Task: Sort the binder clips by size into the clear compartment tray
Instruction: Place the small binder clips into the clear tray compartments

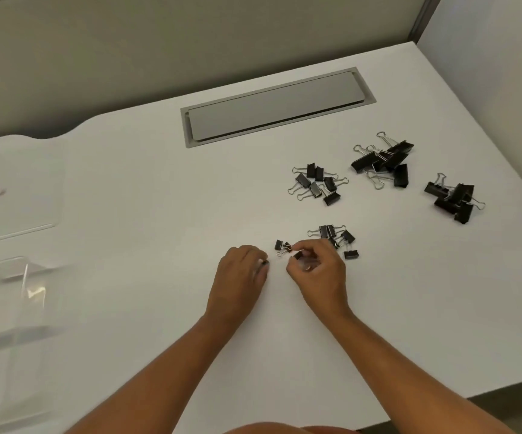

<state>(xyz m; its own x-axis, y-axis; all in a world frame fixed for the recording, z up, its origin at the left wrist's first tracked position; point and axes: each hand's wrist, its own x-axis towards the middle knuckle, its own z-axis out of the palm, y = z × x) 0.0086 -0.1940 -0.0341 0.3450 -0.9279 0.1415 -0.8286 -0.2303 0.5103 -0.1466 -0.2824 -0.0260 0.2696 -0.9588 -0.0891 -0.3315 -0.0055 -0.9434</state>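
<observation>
Pinching at tiny clips (283, 247) near the middle of the surface (146, 195), at about 12 o'clock of both hands. Right hand (317, 270) curling thumb and forefinger round one small clip, the grip clamped on it; left hand (242, 270) curling fingers too, with something dark peeking at the fingertips, though whether actually holding a clip cannot be told.

Judging the handling: light, stiff steel bodies, springy wire handles, slippery when pinched on the flat black sides; best taken by the wire loops or across the folded spine. Small ones likely skittering away under a careless touch.

Counting four heaps plus the strays: roughly six or seven in the small heap (336, 238) at 1 o'clock of the right hand, about seven in the medium heap (317, 184) at 12, about five in the large heap (385, 159) further at 1, about four in the heap (454, 198) at 2. Overlaps hiding exact totals.

Lying well apart at 9 o'clock, the tray (24, 277), apparently holding no clips.
</observation>
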